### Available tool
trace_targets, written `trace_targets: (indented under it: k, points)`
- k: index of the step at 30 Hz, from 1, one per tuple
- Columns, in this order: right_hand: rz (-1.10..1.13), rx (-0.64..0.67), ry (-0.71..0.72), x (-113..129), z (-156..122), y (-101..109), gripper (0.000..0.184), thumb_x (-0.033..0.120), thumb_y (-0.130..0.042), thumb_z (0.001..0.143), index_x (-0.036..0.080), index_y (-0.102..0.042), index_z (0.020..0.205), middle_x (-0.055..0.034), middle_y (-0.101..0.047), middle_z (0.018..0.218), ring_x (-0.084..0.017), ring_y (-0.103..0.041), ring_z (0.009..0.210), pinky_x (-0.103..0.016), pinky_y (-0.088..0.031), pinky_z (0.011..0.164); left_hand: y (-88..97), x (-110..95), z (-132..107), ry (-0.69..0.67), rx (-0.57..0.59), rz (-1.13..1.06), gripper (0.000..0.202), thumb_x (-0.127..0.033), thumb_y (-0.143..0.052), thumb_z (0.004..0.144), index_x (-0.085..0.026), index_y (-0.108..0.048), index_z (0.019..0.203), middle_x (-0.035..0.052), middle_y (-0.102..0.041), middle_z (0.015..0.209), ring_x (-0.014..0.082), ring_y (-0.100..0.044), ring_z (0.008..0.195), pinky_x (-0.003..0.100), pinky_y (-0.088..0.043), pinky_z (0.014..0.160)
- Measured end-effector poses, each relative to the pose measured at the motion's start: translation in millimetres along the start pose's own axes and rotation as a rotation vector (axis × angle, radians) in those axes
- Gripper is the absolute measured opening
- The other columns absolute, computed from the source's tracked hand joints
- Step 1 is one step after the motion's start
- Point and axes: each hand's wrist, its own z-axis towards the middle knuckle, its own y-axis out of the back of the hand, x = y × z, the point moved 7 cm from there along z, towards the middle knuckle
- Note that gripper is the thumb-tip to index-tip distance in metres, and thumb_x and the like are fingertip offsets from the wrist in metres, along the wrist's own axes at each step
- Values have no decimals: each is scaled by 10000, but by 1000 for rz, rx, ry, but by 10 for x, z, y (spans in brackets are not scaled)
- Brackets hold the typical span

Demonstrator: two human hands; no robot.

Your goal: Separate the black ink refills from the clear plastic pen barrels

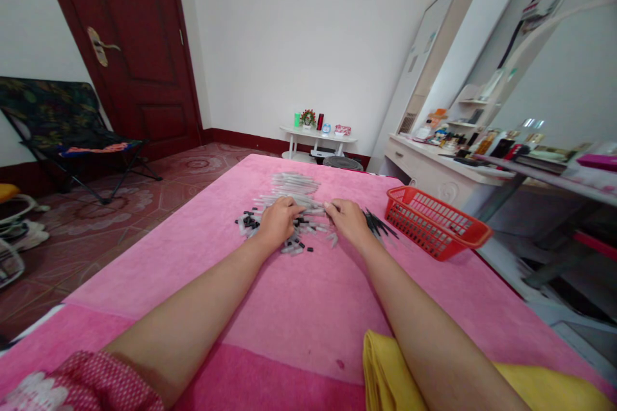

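Observation:
Both my arms reach forward over a pink cloth [299, 308]. My left hand [278, 221] is curled shut over a heap of clear pen barrels [294, 189] and small black caps [248, 221]. My right hand [348, 218] is also curled, its fingers pinching something thin between the two hands that I cannot make out. A bunch of black pen refills [378, 223] lies just right of my right hand.
A red plastic basket [436, 221] stands to the right on the cloth. A dressing table with bottles [453, 154] is at the far right, a small white table [318, 138] by the wall, a folding chair [62, 135] and a dark red door [135, 45] at the left.

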Motion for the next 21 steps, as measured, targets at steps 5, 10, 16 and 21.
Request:
trace_targets:
  k: [5, 10, 16, 21]
  points:
    - [10, -15, -9, -5, 2, 15, 301, 439, -499, 819, 190, -600, 683, -18, -638, 660, -131, -539, 601, -219, -289, 535, 1, -2, -4, 12, 8, -7, 359, -108, -464, 792, -237, -685, 1045, 58, -596, 923, 196, -519, 910, 272, -417, 759]
    - [-38, 34, -32, -20, 7, -23, 410, 429, -416, 866, 184, -583, 582, -29, -617, 596, -134, -534, 578, -227, -290, 534, -7, -4, 0, 15, 22, -9, 348, -127, -474, 797, -242, -687, 1046, 60, -598, 921, 200, -519, 918, 275, -421, 760]
    - [9, 38, -17, -8, -5, -32, 316, 419, -497, 823, 189, -607, 637, -16, -626, 600, -129, -535, 566, -217, -302, 532, 0, -8, -2, 5, 2, -14, 347, -117, -471, 796, -240, -687, 1038, 57, -598, 913, 195, -524, 906, 273, -420, 758]
    - [20, 13, -29, -11, -8, -11, 414, 456, -420, 858, 184, -596, 600, -26, -608, 576, -132, -530, 552, -223, -299, 525, 9, -1, -4, 8, 1, -14, 351, -110, -467, 795, -232, -685, 1041, 58, -600, 918, 198, -525, 915, 274, -418, 762]
